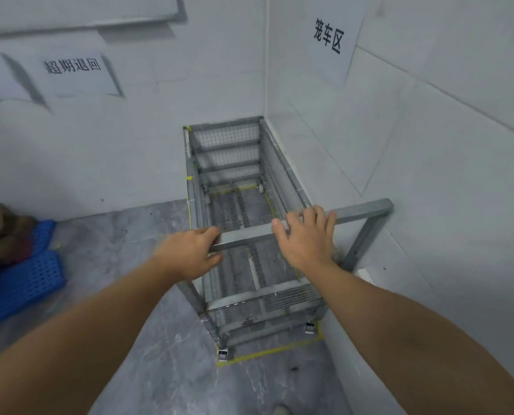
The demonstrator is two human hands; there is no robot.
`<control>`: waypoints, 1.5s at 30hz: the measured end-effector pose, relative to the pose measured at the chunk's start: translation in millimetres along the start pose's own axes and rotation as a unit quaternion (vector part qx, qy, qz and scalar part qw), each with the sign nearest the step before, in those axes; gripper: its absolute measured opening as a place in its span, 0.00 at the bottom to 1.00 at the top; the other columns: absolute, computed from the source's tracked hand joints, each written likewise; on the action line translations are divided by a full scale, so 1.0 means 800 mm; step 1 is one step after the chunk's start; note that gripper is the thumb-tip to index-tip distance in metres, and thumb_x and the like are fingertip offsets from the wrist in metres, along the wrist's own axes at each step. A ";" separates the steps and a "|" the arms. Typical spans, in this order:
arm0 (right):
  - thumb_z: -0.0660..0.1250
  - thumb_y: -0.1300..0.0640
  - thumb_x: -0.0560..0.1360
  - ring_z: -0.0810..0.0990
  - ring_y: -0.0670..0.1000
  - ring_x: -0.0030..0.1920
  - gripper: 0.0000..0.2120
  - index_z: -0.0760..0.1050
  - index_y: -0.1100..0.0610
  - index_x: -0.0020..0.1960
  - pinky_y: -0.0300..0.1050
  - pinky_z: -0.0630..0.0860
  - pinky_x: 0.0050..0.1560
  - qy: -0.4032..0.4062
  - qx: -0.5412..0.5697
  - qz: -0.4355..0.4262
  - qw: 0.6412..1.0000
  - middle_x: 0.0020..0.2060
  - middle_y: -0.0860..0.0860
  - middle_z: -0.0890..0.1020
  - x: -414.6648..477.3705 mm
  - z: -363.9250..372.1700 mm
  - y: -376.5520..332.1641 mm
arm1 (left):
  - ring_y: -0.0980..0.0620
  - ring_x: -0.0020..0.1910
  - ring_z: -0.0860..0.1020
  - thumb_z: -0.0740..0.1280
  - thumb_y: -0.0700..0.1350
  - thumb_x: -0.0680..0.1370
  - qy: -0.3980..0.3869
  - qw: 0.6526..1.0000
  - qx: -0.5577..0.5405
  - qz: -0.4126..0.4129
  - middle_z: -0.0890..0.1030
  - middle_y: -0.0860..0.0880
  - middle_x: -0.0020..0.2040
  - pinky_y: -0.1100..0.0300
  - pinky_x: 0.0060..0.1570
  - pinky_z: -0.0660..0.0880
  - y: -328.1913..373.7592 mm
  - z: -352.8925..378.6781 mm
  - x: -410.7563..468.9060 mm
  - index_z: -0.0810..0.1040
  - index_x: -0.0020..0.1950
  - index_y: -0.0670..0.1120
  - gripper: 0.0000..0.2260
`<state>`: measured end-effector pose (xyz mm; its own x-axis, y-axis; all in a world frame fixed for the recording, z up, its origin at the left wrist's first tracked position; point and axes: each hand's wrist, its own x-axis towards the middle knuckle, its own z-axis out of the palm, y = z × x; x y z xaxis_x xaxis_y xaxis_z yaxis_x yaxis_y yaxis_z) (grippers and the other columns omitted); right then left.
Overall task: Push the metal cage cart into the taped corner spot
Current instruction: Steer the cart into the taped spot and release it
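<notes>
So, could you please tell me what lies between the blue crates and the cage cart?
Only bare grey floor shows between the blue crates and the cage cart in the head view; nothing stands there.

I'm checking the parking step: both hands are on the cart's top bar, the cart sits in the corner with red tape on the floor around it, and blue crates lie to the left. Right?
Not quite: the tape is yellow, not red, as the head view shows. The rest holds: the left hand and right hand are on the cart's top bar, the cart sits in the corner, and blue crates lie left.

Both arms fwd; left hand (pixel 186 254) curled gripping, right hand (pixel 305 236) fingers draped flat.
</notes>
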<state>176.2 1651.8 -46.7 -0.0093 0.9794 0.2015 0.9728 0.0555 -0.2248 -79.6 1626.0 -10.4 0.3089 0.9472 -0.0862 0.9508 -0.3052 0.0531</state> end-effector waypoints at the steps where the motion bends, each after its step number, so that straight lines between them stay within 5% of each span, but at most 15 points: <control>1: 0.46 0.36 0.78 0.66 0.62 0.65 0.28 0.78 0.52 0.54 0.68 0.49 0.71 0.010 0.006 -0.012 1.000 0.56 0.58 0.77 0.002 -0.002 0.003 | 0.46 0.41 0.76 0.60 0.60 0.78 -0.009 1.000 -0.002 -0.002 0.78 0.49 0.49 0.52 0.41 0.74 0.013 -0.003 0.008 0.67 0.51 0.52 0.13; 8: 0.46 0.39 0.81 0.71 0.55 0.52 0.24 0.77 0.49 0.54 0.57 0.59 0.69 0.001 -0.007 -0.100 0.995 0.47 0.50 0.79 0.027 -0.022 0.082 | 0.49 0.35 0.77 0.46 0.69 0.77 0.083 0.994 -0.030 -0.071 0.78 0.52 0.36 0.54 0.37 0.75 0.049 0.013 0.020 0.69 0.45 0.53 0.23; 14: 0.47 0.37 0.80 0.74 0.53 0.40 0.28 0.79 0.50 0.37 0.52 0.65 0.51 0.010 -0.016 -0.077 0.997 0.31 0.47 0.75 0.059 -0.034 0.108 | 0.48 0.33 0.75 0.46 0.67 0.78 0.100 0.967 -0.094 -0.214 0.77 0.50 0.32 0.55 0.35 0.71 0.072 0.004 0.031 0.73 0.37 0.51 0.27; 19: 0.55 0.47 0.78 0.76 0.53 0.49 0.18 0.82 0.50 0.42 0.54 0.64 0.57 0.089 -0.016 -0.074 0.993 0.44 0.47 0.82 0.061 -0.012 0.109 | 0.48 0.33 0.75 0.48 0.64 0.79 0.159 0.958 -0.032 -0.235 0.77 0.51 0.34 0.56 0.33 0.69 0.078 0.018 0.040 0.76 0.40 0.51 0.24; 23: 0.58 0.49 0.76 0.80 0.53 0.56 0.16 0.83 0.52 0.41 0.55 0.66 0.58 0.153 0.011 -0.093 0.984 0.49 0.48 0.84 0.068 0.006 0.115 | 0.47 0.48 0.78 0.48 0.63 0.79 0.177 0.955 0.000 -0.240 0.80 0.53 0.48 0.51 0.46 0.74 0.074 0.027 0.049 0.79 0.50 0.54 0.23; 32: 0.48 0.44 0.76 0.72 0.51 0.60 0.24 0.82 0.48 0.46 0.57 0.60 0.65 -0.004 -0.002 -0.060 0.998 0.54 0.47 0.81 0.061 -0.026 0.106 | 0.45 0.68 0.68 0.45 0.66 0.78 0.065 0.966 -0.038 -0.249 0.74 0.48 0.67 0.40 0.69 0.58 0.076 0.006 0.037 0.71 0.67 0.52 0.29; 45: 0.48 0.38 0.79 0.60 0.56 0.75 0.28 0.66 0.51 0.73 0.61 0.57 0.73 -0.052 0.049 -0.152 0.986 0.72 0.54 0.69 -0.006 -0.115 0.020 | 0.49 0.78 0.51 0.45 0.63 0.80 0.173 0.960 -0.057 -0.214 0.60 0.49 0.78 0.42 0.75 0.43 0.111 -0.083 -0.062 0.59 0.77 0.51 0.29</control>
<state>213.1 1630.3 36.1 -0.3262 0.9288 0.1756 0.8946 0.3634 -0.2602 -11.9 1558.1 64.6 -0.1539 0.9655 0.2101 0.9740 0.1125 0.1966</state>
